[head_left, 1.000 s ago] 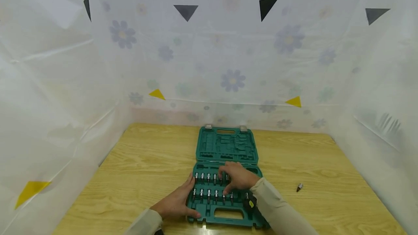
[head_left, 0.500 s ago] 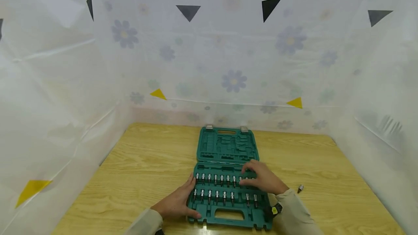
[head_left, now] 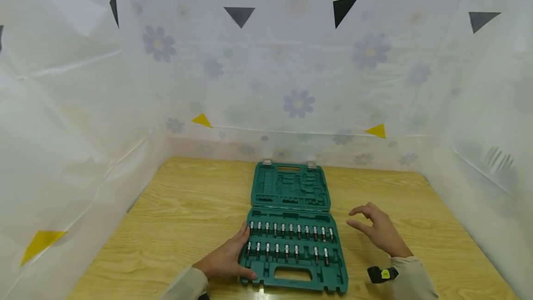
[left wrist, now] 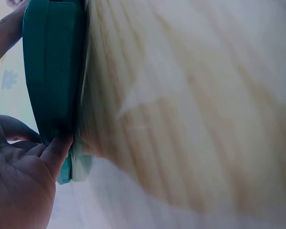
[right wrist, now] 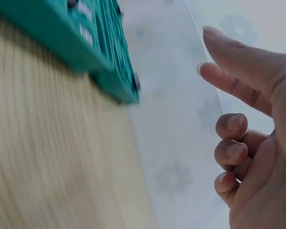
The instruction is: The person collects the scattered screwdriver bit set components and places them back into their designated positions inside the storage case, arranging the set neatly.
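A green socket bit case (head_left: 293, 270) lies unfolded on the table, its lid (head_left: 290, 184) laid back behind the tray. Two rows of silver-and-dark socket bits (head_left: 283, 231) sit in the tray; the front row has a bare slot between its bits. My left hand (head_left: 226, 256) holds the case's left edge, thumb over the front left corner. In the left wrist view its fingers (left wrist: 59, 148) touch the case's side wall. To the right of the case, above the table, my right hand (head_left: 381, 230) has thumb and index finger apart with nothing between them; the other fingers are bent.
The wood-grain table (head_left: 187, 198) extends to both sides of the case. White flowered sheeting (head_left: 250, 82) encloses the back and sides. A black band with a yellow-green mark (head_left: 383, 274) is on my right wrist.
My right hand has moved right, from over the bits to beyond the case's right edge. The loose bit on the table is now hidden behind it. My left hand stays on the case.
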Demonstrator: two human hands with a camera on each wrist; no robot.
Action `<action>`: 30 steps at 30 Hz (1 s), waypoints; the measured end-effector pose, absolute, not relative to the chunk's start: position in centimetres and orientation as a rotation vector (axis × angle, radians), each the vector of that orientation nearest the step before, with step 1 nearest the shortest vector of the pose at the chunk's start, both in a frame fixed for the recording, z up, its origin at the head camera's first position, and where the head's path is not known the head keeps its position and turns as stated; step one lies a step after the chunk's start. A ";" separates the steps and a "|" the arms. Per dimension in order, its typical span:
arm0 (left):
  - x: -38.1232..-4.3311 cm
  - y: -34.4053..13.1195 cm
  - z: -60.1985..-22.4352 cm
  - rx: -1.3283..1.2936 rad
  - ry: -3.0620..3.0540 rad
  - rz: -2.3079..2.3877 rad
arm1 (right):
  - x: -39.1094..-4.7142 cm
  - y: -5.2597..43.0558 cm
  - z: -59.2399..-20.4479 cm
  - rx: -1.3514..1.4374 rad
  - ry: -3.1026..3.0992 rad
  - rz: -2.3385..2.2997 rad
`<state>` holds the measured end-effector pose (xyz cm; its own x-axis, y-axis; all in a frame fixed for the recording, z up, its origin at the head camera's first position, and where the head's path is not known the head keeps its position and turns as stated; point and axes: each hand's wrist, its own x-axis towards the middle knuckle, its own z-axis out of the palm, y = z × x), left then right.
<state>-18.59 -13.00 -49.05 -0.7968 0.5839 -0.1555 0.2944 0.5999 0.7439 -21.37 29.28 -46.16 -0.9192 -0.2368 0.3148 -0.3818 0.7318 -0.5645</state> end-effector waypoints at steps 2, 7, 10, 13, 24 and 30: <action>-18.6 -13.0 -49.1 0.708 2.444 1.039 | -21.1 30.5 -46.3 0.451 -2.713 0.935; -18.6 -13.0 -49.1 0.712 2.447 1.041 | -20.6 33.3 -46.7 0.380 -2.735 0.933; -18.5 -13.0 -49.1 0.709 2.450 1.036 | -20.4 34.9 -47.3 0.361 -2.744 0.999; -18.5 -13.0 -49.0 0.706 2.453 1.028 | -20.3 36.3 -48.1 0.338 -2.751 1.073; -18.5 -13.0 -49.1 0.703 2.449 1.031 | -20.3 39.2 -50.2 0.298 -2.807 1.162; -18.5 -12.9 -49.1 0.693 2.452 1.031 | -20.6 40.1 -50.8 0.343 -2.803 1.216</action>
